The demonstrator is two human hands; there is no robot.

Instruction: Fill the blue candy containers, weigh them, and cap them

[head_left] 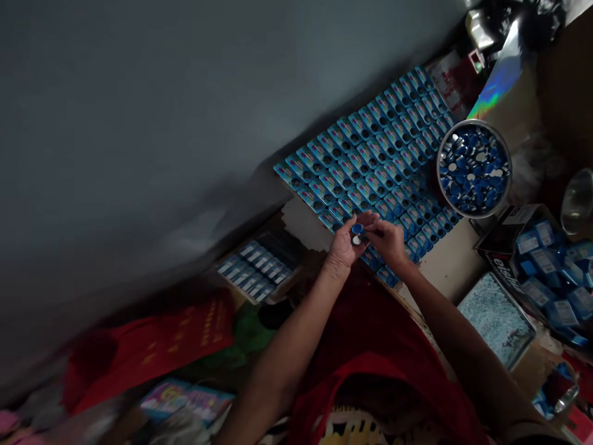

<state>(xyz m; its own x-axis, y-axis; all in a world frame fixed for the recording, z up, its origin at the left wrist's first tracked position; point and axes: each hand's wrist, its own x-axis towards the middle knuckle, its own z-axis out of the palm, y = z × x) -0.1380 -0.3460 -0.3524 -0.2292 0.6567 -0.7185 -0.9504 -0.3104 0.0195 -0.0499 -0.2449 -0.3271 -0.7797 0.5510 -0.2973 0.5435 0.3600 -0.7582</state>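
Note:
My left hand (pixel 343 246) is cupped, with a few small round caps in it. One blue cap (pixel 357 228) faces up near the fingers, and a white-faced round cap (pixel 356 240) lies just below it. My right hand (pixel 389 238) reaches in from the right, its thumb and fingers pinched together at the edge of those caps. What is between its fingertips is too small and dark to make out. Both hands are above the near edge of a board with rows of blue cards (pixel 370 167), many showing a dark round spot at one end.
Right of the cards stands a round metal bowl (pixel 509 170) full of blue and silver caps. A black box (pixel 498 244) holds blue packets, near a tray of pale blue bits (pixel 495 318). Lower left are a smaller card tray (pixel 254 272) and a red bag (pixel 157 346). A grey wall (pixel 139 123) borders the left.

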